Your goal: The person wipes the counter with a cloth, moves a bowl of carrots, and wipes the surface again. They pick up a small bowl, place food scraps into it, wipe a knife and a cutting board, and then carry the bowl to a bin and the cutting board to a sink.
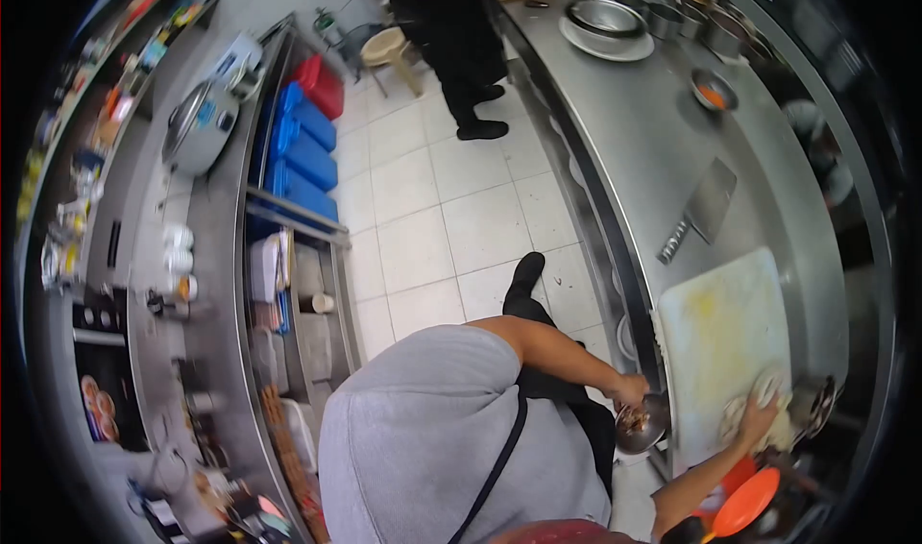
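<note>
1. A steel counter [663, 150] is curving down the right side of the frame, from the top centre to the lower right.
2. A person in a grey top is filling the lower centre, seen from above, with both arms reaching right toward the counter's near end.
3. A white cutting board [720, 333] is lying on the counter at the lower right, its middle showing a faint yellow stain.
4. A cleaver [701, 208] is resting flat on the steel just above the board, apart from it.
5. A pale cloth [754, 414] is lying bunched at the board's lower right corner; it is looking whitish and crumpled, partly on the board and partly past its edge.
6. A small steel bowl [645, 424] is sitting at the counter's edge, just left of the board, with brownish bits inside.
7. The left hand [629, 390] is gripping the bowl's rim, fingers closed on it.
8. The right hand [759, 419] is pressing on the cloth with fingers spread wide.
9. An orange dish [747, 503] is showing at the bottom right, below the right forearm.
10. Another person in dark clothes is standing at the top centre, by the counter's far end.
</note>
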Action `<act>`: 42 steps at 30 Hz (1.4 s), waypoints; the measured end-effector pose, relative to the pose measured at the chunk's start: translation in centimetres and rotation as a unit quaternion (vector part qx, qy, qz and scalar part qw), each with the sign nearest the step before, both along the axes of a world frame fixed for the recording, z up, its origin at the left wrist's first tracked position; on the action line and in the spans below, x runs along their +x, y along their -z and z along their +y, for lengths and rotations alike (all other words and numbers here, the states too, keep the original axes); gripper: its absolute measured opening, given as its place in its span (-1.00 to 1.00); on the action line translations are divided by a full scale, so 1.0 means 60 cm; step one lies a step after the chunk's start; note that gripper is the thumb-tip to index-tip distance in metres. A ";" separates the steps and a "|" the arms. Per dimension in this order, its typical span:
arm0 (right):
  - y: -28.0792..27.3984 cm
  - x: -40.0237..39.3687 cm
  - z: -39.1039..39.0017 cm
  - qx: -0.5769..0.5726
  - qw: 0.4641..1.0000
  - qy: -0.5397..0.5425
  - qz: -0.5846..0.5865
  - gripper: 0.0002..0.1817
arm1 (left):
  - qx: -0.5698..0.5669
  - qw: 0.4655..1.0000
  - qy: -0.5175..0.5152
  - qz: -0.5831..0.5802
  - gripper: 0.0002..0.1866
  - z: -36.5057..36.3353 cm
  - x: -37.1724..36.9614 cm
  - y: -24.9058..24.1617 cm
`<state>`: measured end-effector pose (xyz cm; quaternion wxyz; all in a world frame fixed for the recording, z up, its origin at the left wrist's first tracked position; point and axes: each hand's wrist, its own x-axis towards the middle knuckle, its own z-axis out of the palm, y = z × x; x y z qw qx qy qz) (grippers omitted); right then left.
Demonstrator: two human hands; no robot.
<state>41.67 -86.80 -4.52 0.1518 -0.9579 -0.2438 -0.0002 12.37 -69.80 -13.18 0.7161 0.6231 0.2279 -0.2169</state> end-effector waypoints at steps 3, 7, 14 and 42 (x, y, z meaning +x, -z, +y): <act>0.005 -0.075 -0.001 -0.039 0.996 0.057 -0.054 -0.31 | -0.014 1.000 0.002 0.008 -0.83 -0.007 0.007 -0.023; -0.058 -0.251 0.049 -0.012 0.995 0.098 0.000 -0.32 | -0.019 1.000 -0.015 0.004 -0.80 0.013 0.010 -0.009; -0.034 -0.376 0.140 0.303 0.941 -0.013 0.149 -0.41 | 0.033 0.993 0.050 -0.105 -0.55 0.085 -0.048 -0.067; -0.118 -0.375 0.241 0.177 0.893 -0.297 0.289 -0.50 | -0.028 0.981 -0.191 0.031 -0.92 0.215 -0.139 -0.026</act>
